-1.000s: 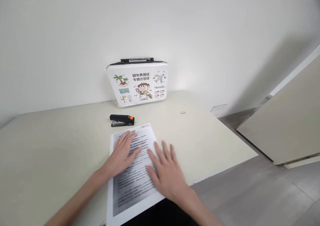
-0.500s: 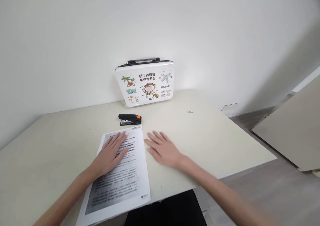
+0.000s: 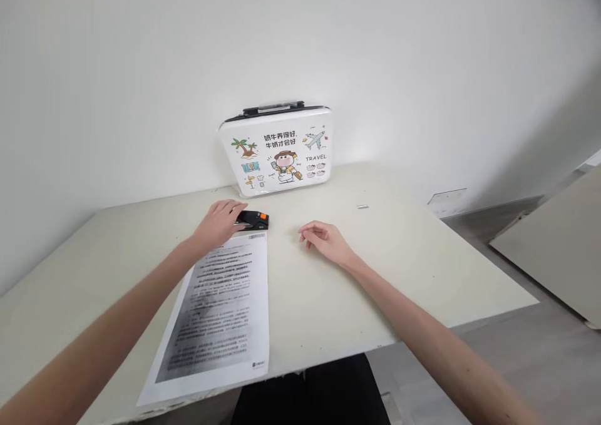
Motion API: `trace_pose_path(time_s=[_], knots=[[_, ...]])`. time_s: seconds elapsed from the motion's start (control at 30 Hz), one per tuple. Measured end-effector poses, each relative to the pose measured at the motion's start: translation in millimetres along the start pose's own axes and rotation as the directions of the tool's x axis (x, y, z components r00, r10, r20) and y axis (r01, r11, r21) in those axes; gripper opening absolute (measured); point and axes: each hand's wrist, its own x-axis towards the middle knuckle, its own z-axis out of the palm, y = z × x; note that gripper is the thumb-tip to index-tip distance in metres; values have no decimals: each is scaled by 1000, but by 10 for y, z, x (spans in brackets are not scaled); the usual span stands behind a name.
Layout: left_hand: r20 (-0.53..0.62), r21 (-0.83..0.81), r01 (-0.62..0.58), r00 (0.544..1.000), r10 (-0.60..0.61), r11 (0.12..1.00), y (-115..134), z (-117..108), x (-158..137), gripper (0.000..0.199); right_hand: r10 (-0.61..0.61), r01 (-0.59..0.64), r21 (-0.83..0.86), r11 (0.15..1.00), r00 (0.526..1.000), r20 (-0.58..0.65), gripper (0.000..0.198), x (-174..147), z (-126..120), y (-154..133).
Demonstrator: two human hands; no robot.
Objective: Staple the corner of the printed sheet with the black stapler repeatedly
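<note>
My left hand (image 3: 218, 225) is at the left end of a black stapler (image 3: 256, 220) with an orange patch. Its fingers lie over the far side and the thumb is on the near side, covering that end. Just below the stapler lies a printed sheet of paper (image 3: 220, 312), partly under my left forearm. To the right of both, my right hand (image 3: 325, 240) is over the bare tabletop. Its fingers are curled in toward the thumb, and nothing shows in them.
A white cartoon-printed case (image 3: 279, 153) with a black handle stands against the wall at the back of the table (image 3: 375, 275). A small metallic strip, perhaps staples (image 3: 362, 206), lies to the right. A black seat (image 3: 310, 397) is below the front edge.
My left hand has gone from flat on the paper up to the stapler and closed around its left end. My right hand has lifted from lying flat and curled its fingers.
</note>
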Motion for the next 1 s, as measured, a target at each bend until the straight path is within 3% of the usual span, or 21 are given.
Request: trace_pose_path(time_s=[0.1, 0.23, 0.4, 0.53, 0.67, 0.83, 1.0], knots=[[97, -14, 35, 995, -33, 999, -52, 4, 203, 37, 11, -12, -23, 1000, 999, -46, 23, 19, -56, 16], [56, -8, 81, 995, -81, 997, 81, -59, 143, 36, 9, -12, -31, 999, 996, -90, 23, 63, -87, 45], [-50, -118, 28, 998, -34, 993, 770, -177, -20, 37, -5, 7, 11, 1000, 981, -196, 38, 102, -111, -6], [36, -162, -78, 996, 85, 984, 1379, -108, -78, 29, 39, -5, 182, 983, 981, -188, 48, 99, -163, -68], [70, -214, -85, 992, 102, 973, 1713, 52, -72, 27, 75, -49, 244, 968, 992, -98, 45, 95, -241, -53], [41, -271, -71, 996, 85, 960, 1773, 212, -62, 30, 91, -70, 197, 978, 991, -98, 32, 118, -336, 37], [52, -441, -7, 998, 33, 897, 1507, 298, -190, 37, 107, -93, 165, 982, 991, -80, 23, 150, -365, 116]])
